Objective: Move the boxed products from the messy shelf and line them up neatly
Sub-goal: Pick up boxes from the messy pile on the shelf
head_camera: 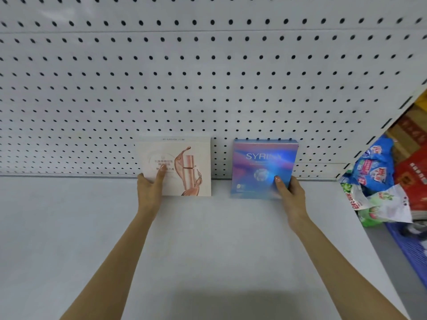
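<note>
White steel shelf (208,250), pegboard back (208,77), and two boxed products standing upright at the far edge against it. The left hand (149,188) grasps the near-left corner of the pale pink cosmetic box (184,167), thumb across its face. The right hand (291,192) grasps the near-right corner of the blue SYRINA box (261,167) the same way. A gap separates the boxes. This looks like the setting-down and squaring step. Next, I judge, slide them closer with fronts flush, let go, then reach for the jumbled packets (374,172) far right.
</note>
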`<state>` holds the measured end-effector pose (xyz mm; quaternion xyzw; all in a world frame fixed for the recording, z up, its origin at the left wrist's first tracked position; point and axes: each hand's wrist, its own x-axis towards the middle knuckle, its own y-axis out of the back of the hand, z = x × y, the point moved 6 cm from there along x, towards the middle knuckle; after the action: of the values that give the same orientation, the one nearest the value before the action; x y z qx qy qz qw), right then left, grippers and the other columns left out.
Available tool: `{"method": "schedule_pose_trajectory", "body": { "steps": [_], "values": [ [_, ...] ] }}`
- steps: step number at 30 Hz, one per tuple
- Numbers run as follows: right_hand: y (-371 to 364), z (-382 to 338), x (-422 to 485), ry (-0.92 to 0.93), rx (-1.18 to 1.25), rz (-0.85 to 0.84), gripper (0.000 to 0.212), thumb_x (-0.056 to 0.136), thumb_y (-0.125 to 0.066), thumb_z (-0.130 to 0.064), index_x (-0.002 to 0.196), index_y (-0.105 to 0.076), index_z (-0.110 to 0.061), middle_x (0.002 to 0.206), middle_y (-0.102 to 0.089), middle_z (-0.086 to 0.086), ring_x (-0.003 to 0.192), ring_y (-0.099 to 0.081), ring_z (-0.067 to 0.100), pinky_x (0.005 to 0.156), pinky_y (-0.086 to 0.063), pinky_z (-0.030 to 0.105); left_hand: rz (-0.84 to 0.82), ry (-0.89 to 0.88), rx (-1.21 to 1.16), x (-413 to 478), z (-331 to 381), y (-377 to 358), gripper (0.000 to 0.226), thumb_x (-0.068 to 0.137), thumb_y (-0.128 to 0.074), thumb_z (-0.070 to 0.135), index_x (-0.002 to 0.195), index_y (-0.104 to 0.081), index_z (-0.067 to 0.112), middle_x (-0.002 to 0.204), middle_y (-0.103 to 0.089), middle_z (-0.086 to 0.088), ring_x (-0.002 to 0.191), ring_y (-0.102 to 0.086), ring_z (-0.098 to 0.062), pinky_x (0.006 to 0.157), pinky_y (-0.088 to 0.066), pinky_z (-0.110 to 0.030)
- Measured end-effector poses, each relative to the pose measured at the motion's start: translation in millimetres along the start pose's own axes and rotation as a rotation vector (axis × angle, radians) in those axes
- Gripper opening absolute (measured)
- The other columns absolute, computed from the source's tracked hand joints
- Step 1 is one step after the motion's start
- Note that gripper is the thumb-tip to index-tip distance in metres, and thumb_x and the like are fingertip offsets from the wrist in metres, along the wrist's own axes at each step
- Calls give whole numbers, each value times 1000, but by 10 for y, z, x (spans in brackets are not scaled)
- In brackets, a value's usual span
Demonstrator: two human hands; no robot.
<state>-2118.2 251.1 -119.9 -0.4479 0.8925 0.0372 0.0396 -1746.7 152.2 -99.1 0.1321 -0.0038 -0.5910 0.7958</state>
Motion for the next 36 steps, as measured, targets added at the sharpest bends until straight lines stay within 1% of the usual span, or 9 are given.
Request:
{"method": "schedule_pose_trajectory", "body": {
  "steps": [5,10,14,18,22,27,30,33,36],
  "values": [
    [-84,-26,-91,-23,-19,6,18,92,-62,-24,108,-61,-15,99,-65,-4,83,-59,6,70,-45,18,7,-3,19,4,12,62,55,89,-59,45,129,-44,12,114,-54,3,101,-49,-14,85,-36,-27],
    [-190,-58,-154,-36,-24,24,15,91,-64,-25,104,-60,-17,99,-65,-3,87,-60,13,75,-44,25,19,-14,33,66,1,182,58,88,-60,48,128,-45,9,113,-55,0,101,-50,-17,86,-38,-30],
    [-280,-89,-172,-43,-29,35,17,91,-64,-23,106,-60,-15,102,-65,1,88,-59,17,70,-45,22,4,-7,17,120,5,242,57,87,-61,48,125,-47,8,110,-57,0,100,-52,-18,82,-38,-30],
    [-359,-113,-167,-76,-49,15,19,91,-63,-23,107,-61,-12,104,-65,5,91,-59,20,74,-43,25,15,-4,15,140,-2,322,53,88,-61,45,125,-49,9,112,-57,1,98,-52,-15,81,-38,-28],
    [-417,-137,-203,-78,-40,13,15,92,-62,-20,105,-60,-12,103,-64,5,89,-58,19,66,-43,17,19,14,14,151,7,405,53,87,-61,47,123,-50,10,110,-57,0,98,-52,-16,81,-39,-28],
    [-421,-156,-225,-88,-70,8,14,93,-62,-21,104,-61,-12,99,-62,5,86,-55,19,63,-42,16,20,38,34,204,-5,505,78,66,-64,72,115,-51,12,117,-58,-5,103,-56,-21,88,-46,-36],
    [-417,-178,-231,-98,-74,2,17,93,-62,-22,106,-61,-11,100,-62,5,86,-55,19,64,-42,16,14,48,14,201,-16,479,53,83,-66,49,116,-47,13,116,-57,0,101,-54,-17,82,-40,-28],
    [-421,-188,-250,-118,-61,-5,16,93,-62,-21,106,-61,-11,101,-62,5,87,-55,19,63,-42,16,0,37,-7,167,-5,455,58,86,-64,45,129,-42,13,119,-53,4,105,-51,-15,87,-38,-28],
    [-431,-195,-272,-136,-47,-8,15,92,-63,-20,104,-62,-11,102,-63,6,87,-55,19,63,-43,16,19,36,0,178,0,469,58,86,-64,45,129,-43,12,117,-53,4,104,-50,-15,88,-39,-28]
  ]
}}
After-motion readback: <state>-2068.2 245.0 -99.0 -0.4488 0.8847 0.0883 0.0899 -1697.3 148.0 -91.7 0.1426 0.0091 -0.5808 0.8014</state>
